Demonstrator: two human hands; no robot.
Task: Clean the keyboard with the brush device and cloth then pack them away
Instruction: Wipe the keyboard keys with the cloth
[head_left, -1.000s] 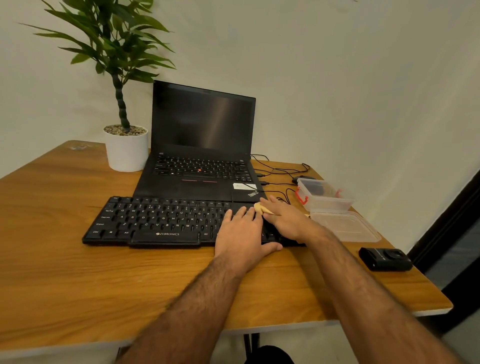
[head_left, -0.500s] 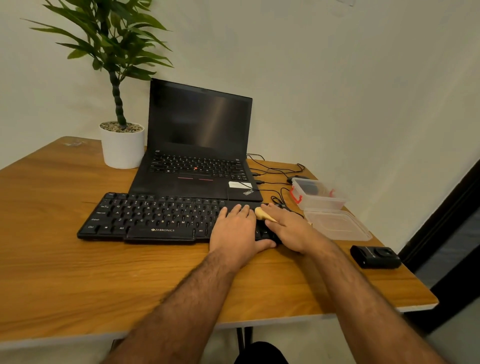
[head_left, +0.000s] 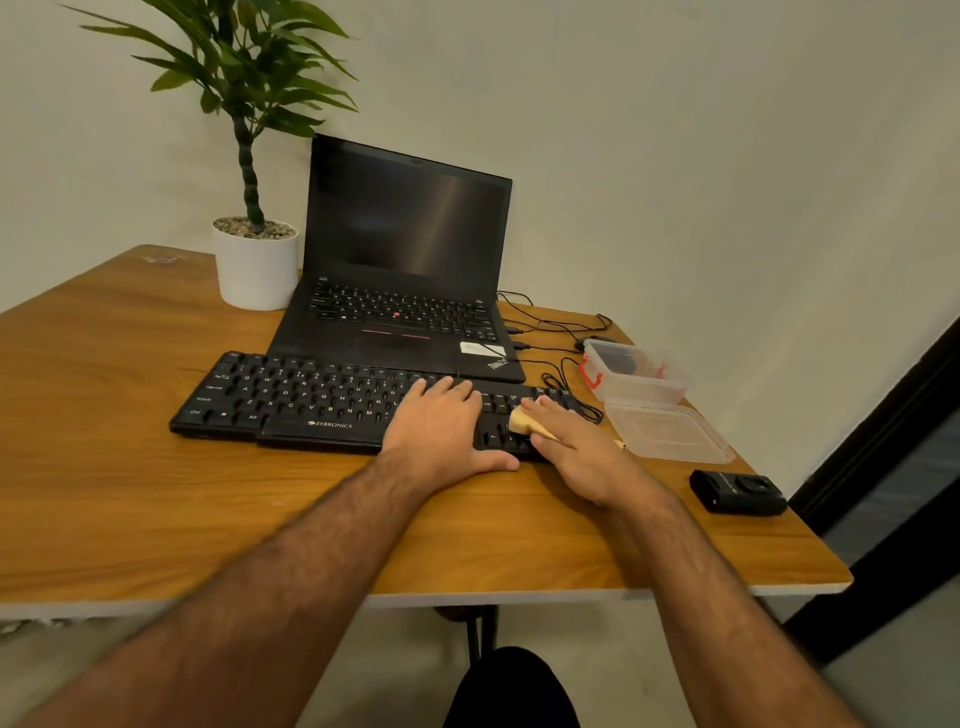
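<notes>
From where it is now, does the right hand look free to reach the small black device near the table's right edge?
Probably yes: the right hand, holding the cloth, has bare table between it and the black device.

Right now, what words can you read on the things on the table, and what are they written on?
"ZEBRONICS": front edge of the black keyboard.
"Ctrl", "Alt": keys at the keyboard's near left corner; single letters show on other keys.
"Think...": slanted logo at the laptop palm rest corner, the end too blurred to read.
White sticker on the laptop: print too small to read.
Small black device: marking too blurred to read.
</notes>
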